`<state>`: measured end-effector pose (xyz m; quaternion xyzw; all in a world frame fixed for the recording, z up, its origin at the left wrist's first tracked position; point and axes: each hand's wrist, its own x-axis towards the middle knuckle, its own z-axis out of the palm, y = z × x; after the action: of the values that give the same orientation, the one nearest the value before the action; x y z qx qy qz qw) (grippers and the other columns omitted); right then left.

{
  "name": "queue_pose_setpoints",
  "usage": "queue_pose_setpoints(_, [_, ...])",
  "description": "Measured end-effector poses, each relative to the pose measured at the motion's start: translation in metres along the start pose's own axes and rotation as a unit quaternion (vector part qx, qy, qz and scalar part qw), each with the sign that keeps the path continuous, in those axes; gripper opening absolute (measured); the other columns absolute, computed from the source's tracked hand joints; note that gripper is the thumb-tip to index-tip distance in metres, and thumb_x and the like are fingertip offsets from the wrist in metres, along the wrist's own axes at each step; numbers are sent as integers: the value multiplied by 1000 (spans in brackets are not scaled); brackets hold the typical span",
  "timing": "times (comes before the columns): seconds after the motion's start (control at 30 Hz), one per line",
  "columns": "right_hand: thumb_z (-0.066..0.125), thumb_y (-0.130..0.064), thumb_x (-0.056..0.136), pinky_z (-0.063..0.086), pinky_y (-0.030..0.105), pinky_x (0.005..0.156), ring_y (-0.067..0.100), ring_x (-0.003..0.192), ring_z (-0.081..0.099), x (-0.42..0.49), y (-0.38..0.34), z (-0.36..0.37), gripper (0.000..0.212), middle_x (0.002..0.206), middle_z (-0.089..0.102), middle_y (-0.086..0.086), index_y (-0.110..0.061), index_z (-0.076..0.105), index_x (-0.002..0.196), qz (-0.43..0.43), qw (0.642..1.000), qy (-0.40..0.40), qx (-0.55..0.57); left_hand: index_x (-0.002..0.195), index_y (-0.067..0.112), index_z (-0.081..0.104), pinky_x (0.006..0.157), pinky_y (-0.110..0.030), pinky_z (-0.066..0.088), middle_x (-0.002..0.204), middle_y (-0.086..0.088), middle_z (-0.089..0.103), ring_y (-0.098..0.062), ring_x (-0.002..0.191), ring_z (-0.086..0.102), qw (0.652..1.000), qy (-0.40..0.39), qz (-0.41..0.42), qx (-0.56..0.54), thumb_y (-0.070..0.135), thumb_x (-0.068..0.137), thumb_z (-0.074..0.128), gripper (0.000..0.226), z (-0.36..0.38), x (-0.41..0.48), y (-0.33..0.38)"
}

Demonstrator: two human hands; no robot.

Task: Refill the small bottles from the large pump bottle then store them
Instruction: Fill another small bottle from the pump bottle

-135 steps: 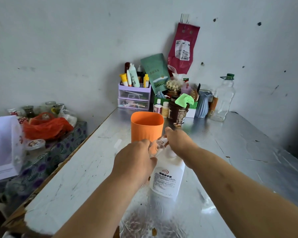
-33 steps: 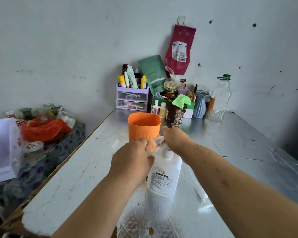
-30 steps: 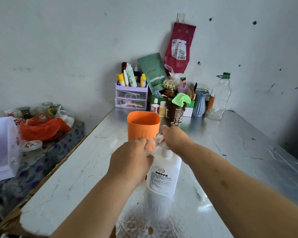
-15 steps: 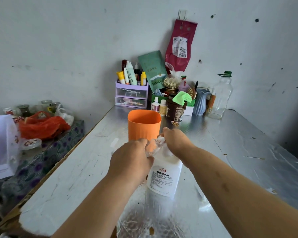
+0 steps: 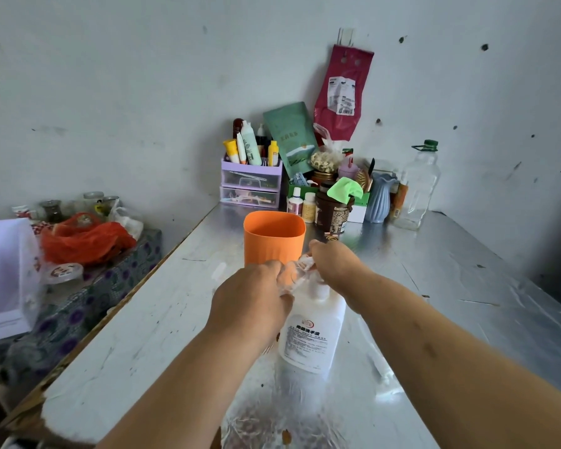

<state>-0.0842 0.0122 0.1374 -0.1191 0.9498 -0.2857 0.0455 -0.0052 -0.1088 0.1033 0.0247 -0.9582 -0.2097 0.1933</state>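
A scuffed pale wall backs a foil-covered tabletop that runs from the lower edge of the frame toward clutter at centre top, where a purple drawer organiser holds tubes and bottles. At the middle of the frame the large pump bottle stands upright, with an orange cup just behind it. The left hand has its fingers wrapped round a small clear bottle, tilting it up to the pump's spout, apparently so the liquid drops straight into its mouth. The right hand arches over the pump head with the wrist raised and the forearm coming in from lower right, a pose suited to pressing down. Its fingers bend over the far side, out of sight, so whether they grip or only press cannot be told.
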Motion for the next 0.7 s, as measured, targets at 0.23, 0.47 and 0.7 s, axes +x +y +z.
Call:
queue_pose_setpoints(0.23, [27, -6, 102, 41, 46, 97, 43, 119, 51, 2, 3, 6, 14, 127, 51, 33, -11, 40, 99, 3, 1000, 0, -13, 108, 29, 59, 65, -24, 42, 108, 6, 69, -13, 76, 54, 1000, -2, 1, -6, 39, 89, 63, 22, 7, 3, -4])
queue_pose_setpoints(0.47, [26, -6, 102, 41, 44, 96, 41, 120, 50, 4, 6, 10, 23, 129, 51, 30, -7, 49, 107, 10, 1000, -15, -25, 108, 30, 59, 69, -26, 47, 109, 6, 69, -15, 83, 63, 1000, -18, -8, 1, 41, 89, 63, 22, 10, 0, -6])
queue_pose_setpoints(0.7, [25, -14, 103, 39, 51, 102, 40, 118, 51, 5, 2, 0, 36, 125, 54, 25, -1, 50, 125, 11, 998, 8, -60, 109, 29, 58, 73, -28, 52, 109, 6, 69, -15, 86, 65, 1000, -11, -7, 3, 42, 90, 62, 24, 2, -1, 0])
